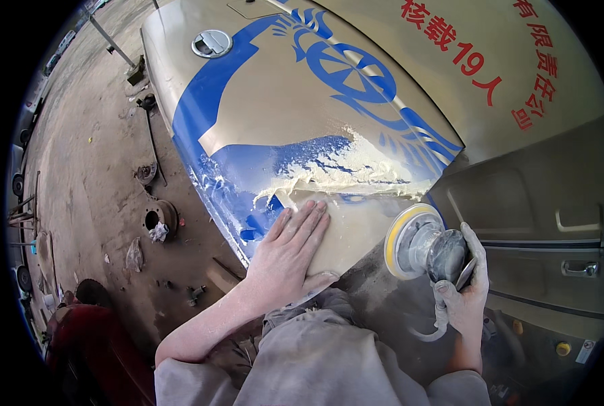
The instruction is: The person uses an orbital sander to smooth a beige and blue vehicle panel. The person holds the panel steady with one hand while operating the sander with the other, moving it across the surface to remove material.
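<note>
My left hand (293, 248) lies flat on the lower part of an open vehicle door panel (268, 101), fingers stretched out, just below a rough patch of cream body filler (356, 166). The panel is beige with blue painted graphics, and the filler covers part of the blue. In my right hand (468, 291) is a dusty round sander (427, 247) with a yellow-edged pad, held off the panel to its right. The pad faces left, toward the panel's corner. A pale hose (434, 333) hangs below the sander. White dust coats both hands.
A beige vehicle body (552, 155) with red lettering stands at the right, with a door handle (579, 268) on it. At the left, a rusty wheel drum (160, 218), a metal rod (154, 142) and scraps lie on dirt ground. A dark red seat (99, 345) sits at lower left.
</note>
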`<state>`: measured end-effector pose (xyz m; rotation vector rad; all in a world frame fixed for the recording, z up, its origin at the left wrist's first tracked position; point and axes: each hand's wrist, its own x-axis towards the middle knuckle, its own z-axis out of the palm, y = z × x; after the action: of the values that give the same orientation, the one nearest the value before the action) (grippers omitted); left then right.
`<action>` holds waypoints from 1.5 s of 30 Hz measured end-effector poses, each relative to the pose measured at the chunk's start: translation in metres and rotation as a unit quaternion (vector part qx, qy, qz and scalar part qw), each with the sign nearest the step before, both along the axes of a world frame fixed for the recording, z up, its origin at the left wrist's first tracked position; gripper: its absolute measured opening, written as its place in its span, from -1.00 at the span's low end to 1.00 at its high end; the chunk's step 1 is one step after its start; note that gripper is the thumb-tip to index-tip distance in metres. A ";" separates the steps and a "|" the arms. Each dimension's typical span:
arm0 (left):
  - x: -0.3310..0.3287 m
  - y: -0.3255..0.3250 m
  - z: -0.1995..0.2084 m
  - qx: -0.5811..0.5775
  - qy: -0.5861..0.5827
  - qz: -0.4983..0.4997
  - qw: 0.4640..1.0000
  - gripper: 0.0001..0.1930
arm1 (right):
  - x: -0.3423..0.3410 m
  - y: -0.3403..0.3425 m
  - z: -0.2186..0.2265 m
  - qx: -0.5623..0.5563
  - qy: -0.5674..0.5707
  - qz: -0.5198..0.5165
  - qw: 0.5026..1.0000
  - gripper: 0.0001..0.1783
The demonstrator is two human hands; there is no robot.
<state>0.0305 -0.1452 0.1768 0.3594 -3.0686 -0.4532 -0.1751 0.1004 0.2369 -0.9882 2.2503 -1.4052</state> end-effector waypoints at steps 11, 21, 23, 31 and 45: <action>0.010 0.012 -0.005 0.072 -0.001 -0.062 0.995 0.01 | 0.020 -0.016 0.004 0.065 -0.024 -0.007 0.998 0.22; 0.008 -0.070 -0.007 0.016 0.065 0.072 0.995 -0.23 | 0.027 -0.037 0.011 0.104 -0.031 0.020 0.994 0.16; 0.012 -0.072 -0.011 0.018 0.077 0.088 0.993 -0.26 | 0.021 -0.049 0.011 0.156 -0.038 0.072 0.984 0.10; 0.024 -0.066 -0.022 0.050 0.162 0.139 0.976 -0.35 | 0.020 -0.106 0.043 0.368 -0.041 0.208 0.905 0.22; 0.028 -0.075 -0.031 0.094 0.171 0.147 0.970 -0.43 | 0.034 -0.154 0.035 0.466 0.037 0.225 0.855 0.19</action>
<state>0.0589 -0.2206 0.1458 0.6540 -2.5904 -0.7059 -0.1415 -0.0541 0.2724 -1.0692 2.1207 -0.0157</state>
